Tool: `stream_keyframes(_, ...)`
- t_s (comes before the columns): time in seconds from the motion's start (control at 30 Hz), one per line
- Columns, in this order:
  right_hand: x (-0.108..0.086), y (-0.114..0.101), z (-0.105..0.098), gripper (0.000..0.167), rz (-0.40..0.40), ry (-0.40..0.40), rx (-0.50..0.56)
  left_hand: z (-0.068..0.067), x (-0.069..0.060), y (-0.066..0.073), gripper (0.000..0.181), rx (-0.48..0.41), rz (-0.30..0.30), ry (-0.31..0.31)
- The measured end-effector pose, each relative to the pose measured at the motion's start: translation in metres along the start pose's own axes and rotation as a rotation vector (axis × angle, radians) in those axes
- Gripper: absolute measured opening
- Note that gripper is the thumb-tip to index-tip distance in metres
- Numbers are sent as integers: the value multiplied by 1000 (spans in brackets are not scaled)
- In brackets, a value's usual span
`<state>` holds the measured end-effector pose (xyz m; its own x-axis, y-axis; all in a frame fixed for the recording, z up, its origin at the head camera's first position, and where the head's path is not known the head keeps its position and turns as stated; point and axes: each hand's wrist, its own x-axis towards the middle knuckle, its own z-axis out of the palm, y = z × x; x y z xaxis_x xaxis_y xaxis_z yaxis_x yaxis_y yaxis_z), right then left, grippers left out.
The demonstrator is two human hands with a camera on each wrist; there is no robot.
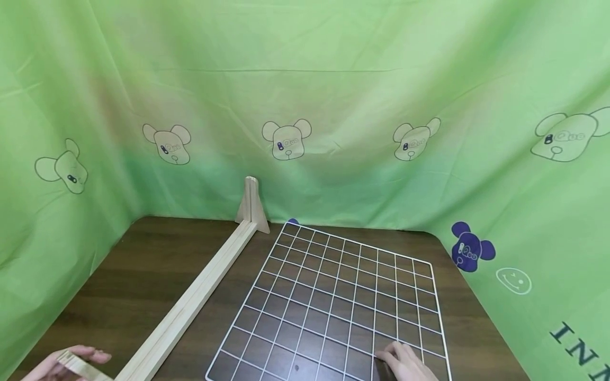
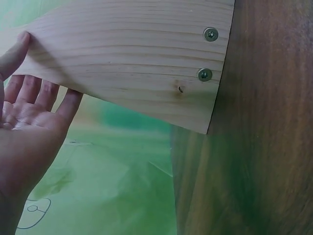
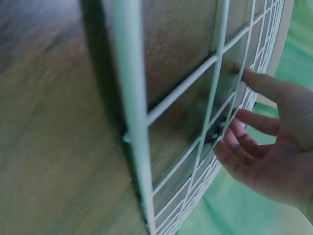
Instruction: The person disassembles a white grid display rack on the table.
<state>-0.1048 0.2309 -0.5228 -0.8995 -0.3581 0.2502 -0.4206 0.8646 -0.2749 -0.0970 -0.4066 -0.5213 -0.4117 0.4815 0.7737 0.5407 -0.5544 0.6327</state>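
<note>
A pale wooden stand [image 1: 190, 304] lies along the left of the table, with a triangular foot upright at its far end. My left hand [image 2: 39, 117] grips the near end board [image 2: 127, 58], thumb on the face with two screws and fingers behind. The head view shows this hand [image 1: 66, 362] at the lower left. To the right, a white wire grid panel [image 1: 329, 293] lies on the table. My right hand [image 1: 405, 362] rests on its near right part. Up close, the right hand [image 3: 274, 142] touches the wires with loosely bent fingertips, thumb apart from the fingers.
The dark brown wooden table [image 1: 143, 259] carries both pieces. A green cloth [image 1: 333, 47] printed with bear heads hangs around its back and sides. The grid's far left corner lies near the stand's triangular foot [image 1: 251, 209].
</note>
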Motion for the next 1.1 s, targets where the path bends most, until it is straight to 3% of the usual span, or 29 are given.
stream_keyframes(0.07, -2, 5, 0, 37, -204, 85, -116, 4, 1, -3, 47, 76, 58, 54)
stream_keyframes(0.13, -1, 10, -2, 49, -275, 116, -128, 8, 2, -5, 44, 137, 92, 120)
stream_keyframes(0.23, -1, 14, -3, 51, -292, 115, -103, 11, 6, -8, 43, 160, 141, 138)
stream_keyframes(0.4, 0, 16, -3, 50, -290, 122, -79, 10, 15, -9, 41, 96, 174, 52)
stream_keyframes(0.67, 6, 22, -9, 55, -371, 180, -80, 12, 16, -5, 39, 32, 132, 13)
stream_keyframes(0.9, 13, 30, -19, 58, -407, 121, -67, 3, 7, 2, 48, -48, -50, -74)
stream_keyframes(0.97, 15, 32, -22, 57, -397, 81, -47, 3, 9, 4, 52, -64, -75, -90)
stream_keyframes(1.1, 19, 35, -27, 57, -389, 26, -14, 5, 27, 0, 55, -173, -52, -196)
